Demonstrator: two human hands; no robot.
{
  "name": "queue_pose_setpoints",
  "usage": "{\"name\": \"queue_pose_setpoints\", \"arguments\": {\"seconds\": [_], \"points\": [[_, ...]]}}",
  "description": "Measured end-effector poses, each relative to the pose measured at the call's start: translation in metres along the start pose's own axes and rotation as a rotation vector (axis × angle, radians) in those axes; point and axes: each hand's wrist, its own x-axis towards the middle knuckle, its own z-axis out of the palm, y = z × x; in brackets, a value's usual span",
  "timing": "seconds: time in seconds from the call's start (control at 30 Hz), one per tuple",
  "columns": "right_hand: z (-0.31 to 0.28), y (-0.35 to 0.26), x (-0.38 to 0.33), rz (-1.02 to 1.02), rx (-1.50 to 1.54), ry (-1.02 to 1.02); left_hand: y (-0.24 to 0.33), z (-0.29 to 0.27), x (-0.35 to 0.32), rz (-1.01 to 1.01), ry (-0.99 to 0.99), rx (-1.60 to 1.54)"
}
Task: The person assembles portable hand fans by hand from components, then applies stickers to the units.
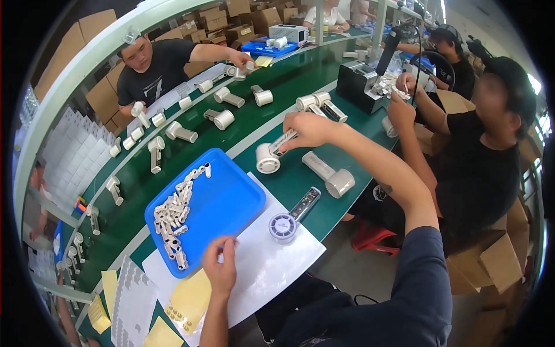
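Observation:
My right hand (306, 130) reaches over the green bench and grips a white handheld fan (267, 160) by its handle, the round head pointing down-left. Close by lies another white handheld fan (329, 173). A lilac-headed handheld fan (282, 227), its handle opened to show inner parts, rests partly on a white sheet (260, 277). My left hand (219, 266) hovers over that sheet with fingers curled; anything between them is too small to make out. Beside it, a blue tray (231, 202) holds a pile of small white plastic parts (173, 214).
White handheld fans (222, 118) stand along the green conveyor belt (202, 139). Yellow sticker sheets (191, 298) lie at lower left. A black fixture (361, 87) stands at back right. One person (156, 69) works across the belt; another (474, 139) sits at my right.

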Motion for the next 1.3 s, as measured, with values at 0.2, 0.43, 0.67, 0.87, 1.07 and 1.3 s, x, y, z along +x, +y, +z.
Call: {"name": "queue_pose_setpoints", "arguments": {"seconds": [0.2,0.43,0.67,0.87,1.07,1.3], "points": [[-0.029,-0.099,-0.012,0.033,0.425,-0.279,0.075,-0.001,0.012,0.528,0.171,0.297],[0.032,-0.158,0.018,-0.222,0.610,-0.590,0.059,-0.024,-0.031,0.343,-0.082,0.111],[0.136,-0.156,0.146,-0.286,-0.164,-0.088,0.016,-0.051,-0.065,0.106,-0.063,0.195],[0.160,-0.141,0.173,0.154,-0.162,-0.061,0.012,-0.056,-0.070,0.030,-0.176,0.290],[0.173,-0.124,0.166,0.004,-0.194,-0.101,0.002,-0.058,-0.058,0.050,-0.229,0.323],[0.109,-0.180,0.079,-0.284,0.369,-0.069,0.007,-0.058,-0.047,0.175,-0.180,0.366]]}}
